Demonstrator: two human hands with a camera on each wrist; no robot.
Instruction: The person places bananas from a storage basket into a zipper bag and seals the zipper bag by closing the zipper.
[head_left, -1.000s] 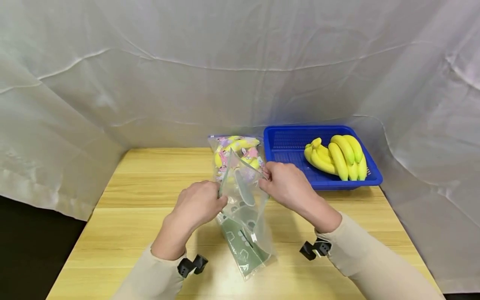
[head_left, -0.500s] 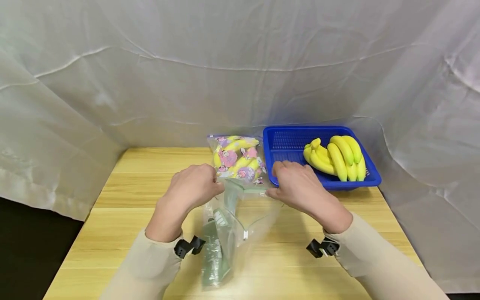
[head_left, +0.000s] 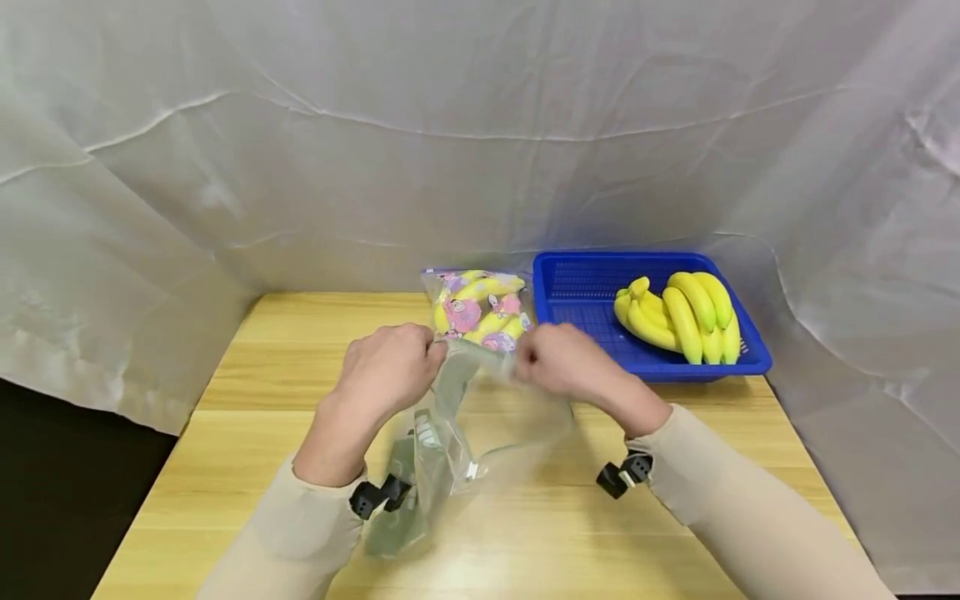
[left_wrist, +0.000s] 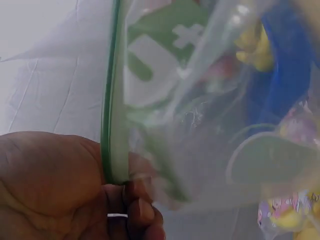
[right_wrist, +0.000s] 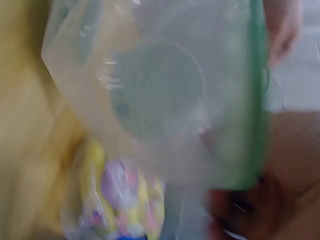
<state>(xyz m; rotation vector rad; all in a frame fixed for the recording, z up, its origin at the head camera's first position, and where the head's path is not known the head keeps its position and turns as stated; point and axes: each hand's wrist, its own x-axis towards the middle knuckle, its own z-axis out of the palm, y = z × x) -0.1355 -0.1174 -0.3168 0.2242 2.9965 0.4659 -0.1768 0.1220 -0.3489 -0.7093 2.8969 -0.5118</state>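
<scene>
A clear zip bag with green print (head_left: 450, 433) hangs above the table between my hands, its mouth spread apart. My left hand (head_left: 392, 367) pinches one upper corner of the bag; in the left wrist view its green zip strip (left_wrist: 109, 95) runs into the thumb and fingers. My right hand (head_left: 562, 360) grips the opposite side of the mouth, blurred by motion. In the right wrist view the green edge enters the fingers of that hand (right_wrist: 270, 185). Behind the bag lies a second zip bag with pink and purple print (head_left: 480, 308), with bananas inside.
A blue plastic basket (head_left: 573, 312) stands at the back right, with bunches of bananas (head_left: 686, 321) in its right half. The wooden table (head_left: 277, 367) meets a grey cloth backdrop (head_left: 450, 167) behind and at both sides.
The green-print bag has swung left and its mouth has spread wider. My right hand moved right, then back left and inward. The basket and the filled bag stay where they were.
</scene>
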